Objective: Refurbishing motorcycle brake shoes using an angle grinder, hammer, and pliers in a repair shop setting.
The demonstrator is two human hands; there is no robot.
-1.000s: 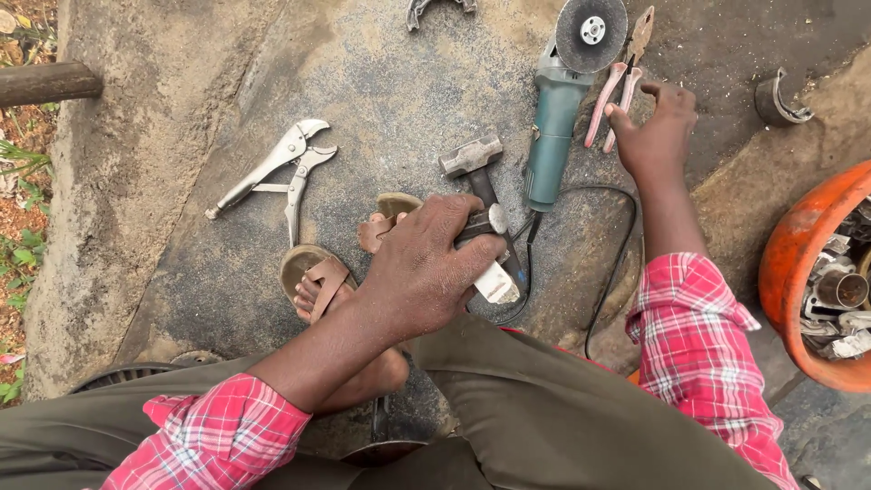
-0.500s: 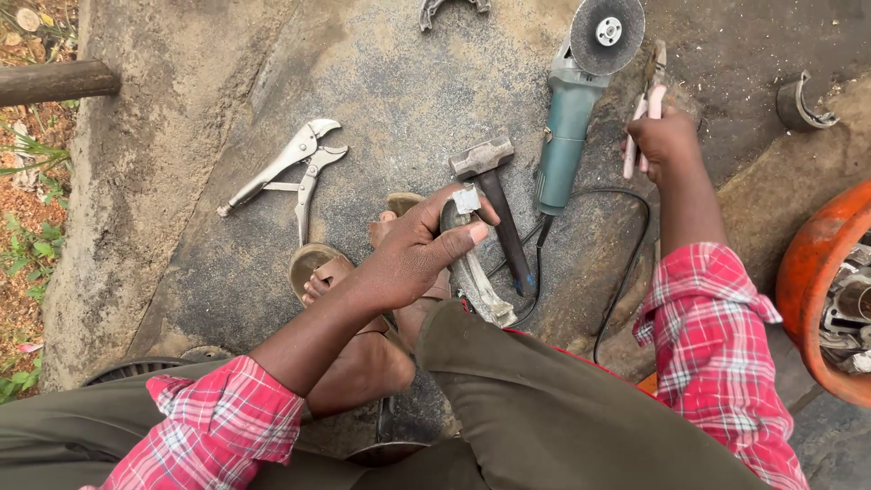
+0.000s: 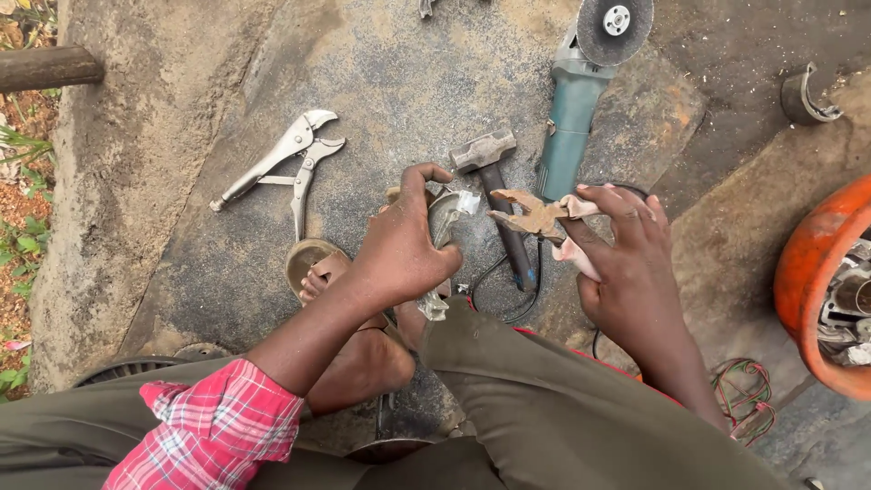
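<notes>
An orange tub (image 3: 807, 272) is seen at the right edge, only partly in view; metal parts (image 3: 848, 304), possibly bearings or short pipe pieces, are heaped inside it. The ground is a dark, stained concrete slab (image 3: 390, 82), bordered on the left by bare rock, soil and grass, so the work is done outdoors.

A curved metal piece (image 3: 443, 227) is gripped by the left hand (image 3: 399, 249), with the fingers wrapped closed around it, above a sandalled foot (image 3: 331, 281). Rusty pliers (image 3: 535, 216) with pale pink handles are held by the right hand (image 3: 626, 263), fingers curled around the handles, and the nose is pointed toward the metal piece, just beside it.

A hammer (image 3: 494, 195) is laid between the hands on the slab. A teal angle grinder (image 3: 581, 82) is laid beyond it, and locking pliers (image 3: 286, 163) are left well apart on the left. A half-ring metal shell (image 3: 806, 95) is set at the upper right.
</notes>
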